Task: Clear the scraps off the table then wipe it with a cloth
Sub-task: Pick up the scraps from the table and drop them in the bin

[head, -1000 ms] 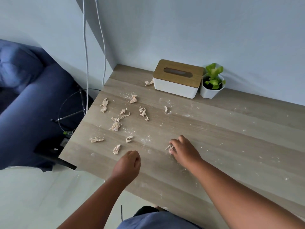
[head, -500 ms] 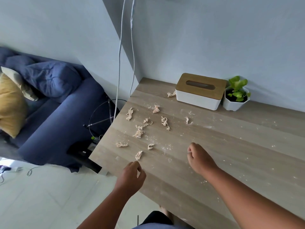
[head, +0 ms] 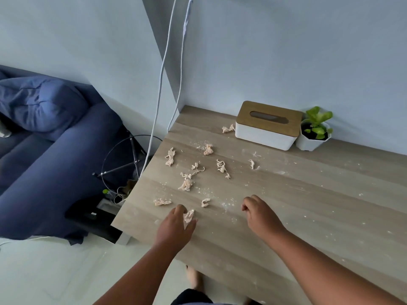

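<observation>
Scraps (head: pixel 191 170), pale and crumpled, lie scattered over the near-left part of the table (head: pixel 308 216), and the collecting is under way; a second ago the left hand (head: pixel 176 227) hung as a loose fist off the table's front edge, and now it has come forward onto the wood, fingers pinching around the nearest scrap (head: pixel 189 216); that piece sits between thumb and fingers, touching them, though whether it is off the surface I cannot tell. The right hand (head: pixel 259 214), which was down on a scrap a moment back, is now curled shut just above the table; that earlier scrap is gone from its spot, so it is likely tucked in the fist, but the pictures do not show it. Around ten pieces are left, one touching the tissue box (head: pixel 267 126) beside the potted plant (head: pixel 315 130); white crumbs and dust speckle the wood as well. By my reckoning this is early work; no cloth is in view, and the wiping has not begun.
</observation>
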Available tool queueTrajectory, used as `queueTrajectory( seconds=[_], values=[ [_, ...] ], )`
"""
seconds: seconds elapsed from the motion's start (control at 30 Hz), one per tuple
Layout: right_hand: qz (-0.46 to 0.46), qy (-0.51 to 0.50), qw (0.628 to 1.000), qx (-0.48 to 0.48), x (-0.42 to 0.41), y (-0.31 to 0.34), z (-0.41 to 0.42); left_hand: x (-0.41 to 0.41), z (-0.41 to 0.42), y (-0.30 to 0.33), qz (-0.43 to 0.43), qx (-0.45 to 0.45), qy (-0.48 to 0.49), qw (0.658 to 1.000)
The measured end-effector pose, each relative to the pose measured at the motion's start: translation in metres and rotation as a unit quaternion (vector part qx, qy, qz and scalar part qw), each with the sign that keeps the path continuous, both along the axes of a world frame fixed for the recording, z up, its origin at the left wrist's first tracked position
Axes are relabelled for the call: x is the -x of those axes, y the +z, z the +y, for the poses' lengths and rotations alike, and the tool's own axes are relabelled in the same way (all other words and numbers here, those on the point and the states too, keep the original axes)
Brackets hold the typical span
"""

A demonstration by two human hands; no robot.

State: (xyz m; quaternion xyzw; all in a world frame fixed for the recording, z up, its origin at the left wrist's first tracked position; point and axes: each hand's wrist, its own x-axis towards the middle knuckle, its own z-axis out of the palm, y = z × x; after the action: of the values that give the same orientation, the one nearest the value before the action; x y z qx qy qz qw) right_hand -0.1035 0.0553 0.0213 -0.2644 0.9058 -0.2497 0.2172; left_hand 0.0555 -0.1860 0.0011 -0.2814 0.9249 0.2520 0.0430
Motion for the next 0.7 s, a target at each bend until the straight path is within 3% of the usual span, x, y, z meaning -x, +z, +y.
queueTrajectory(
  seconds=[0.2,0.4,0.7],
  values=[
    [0.037,-0.010,0.999,-0.017,-0.014,-0.002,-0.034,0.009,-0.023,-0.015,-0.042,-0.011,-0.060,0.997],
    [0.040,0.018,0.997,-0.057,-0.022,-0.013,-0.071,0.018,-0.052,-0.015,-0.015,-0.009,-0.185,0.983],
    [0.048,0.024,0.995,-0.082,-0.027,-0.027,-0.118,0.026,-0.121,-0.002,0.015,-0.044,-0.149,0.988]
  ],
)
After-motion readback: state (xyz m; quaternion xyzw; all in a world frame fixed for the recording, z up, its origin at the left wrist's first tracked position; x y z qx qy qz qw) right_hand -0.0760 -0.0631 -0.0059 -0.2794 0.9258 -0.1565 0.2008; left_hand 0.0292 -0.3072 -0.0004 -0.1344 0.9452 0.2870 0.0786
